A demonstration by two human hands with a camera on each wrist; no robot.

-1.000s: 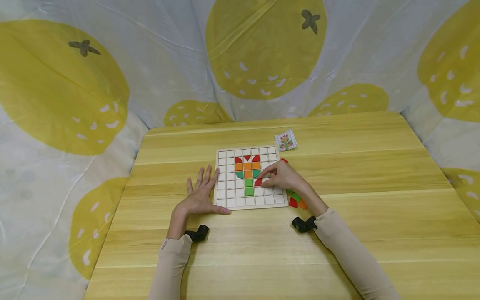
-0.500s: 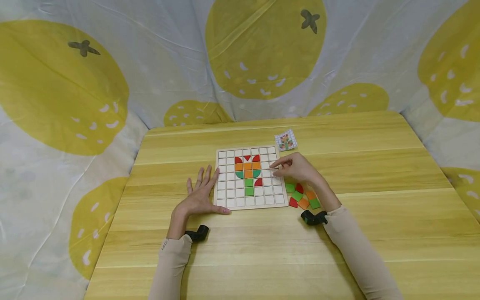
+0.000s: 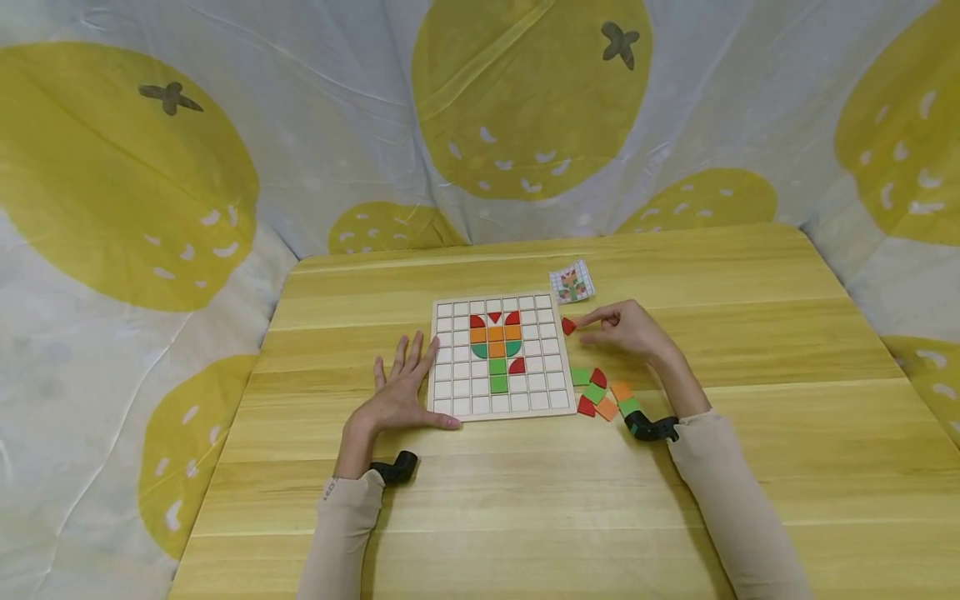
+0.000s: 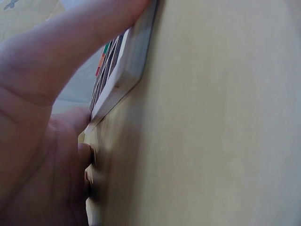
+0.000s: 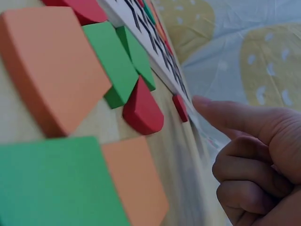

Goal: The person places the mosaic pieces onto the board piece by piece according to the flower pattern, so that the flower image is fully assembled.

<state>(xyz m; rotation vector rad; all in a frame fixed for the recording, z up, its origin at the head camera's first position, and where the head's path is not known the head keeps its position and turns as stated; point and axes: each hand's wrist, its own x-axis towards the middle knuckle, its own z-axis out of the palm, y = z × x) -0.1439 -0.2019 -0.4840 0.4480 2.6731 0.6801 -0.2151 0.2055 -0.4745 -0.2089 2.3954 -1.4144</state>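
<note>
The right hand point(image 3: 626, 327) has its index finger stretched toward a lone red piece point(image 3: 567, 326) lying just beside the board's right edge; thumb and index look apart, the other fingers curled in, and I cannot tell whether the fingertip touches it. A push there could slide the piece against the board point(image 3: 537, 382) rather than lift it. The left hand point(image 3: 397, 396) spreads its fingers, index and thumb at the board's edges; a slack brace might let the board shift. Farther out, the black wrist camera point(image 3: 651, 427) could scatter the loose tiles point(image 3: 595, 393) if the forearm dips
</note>
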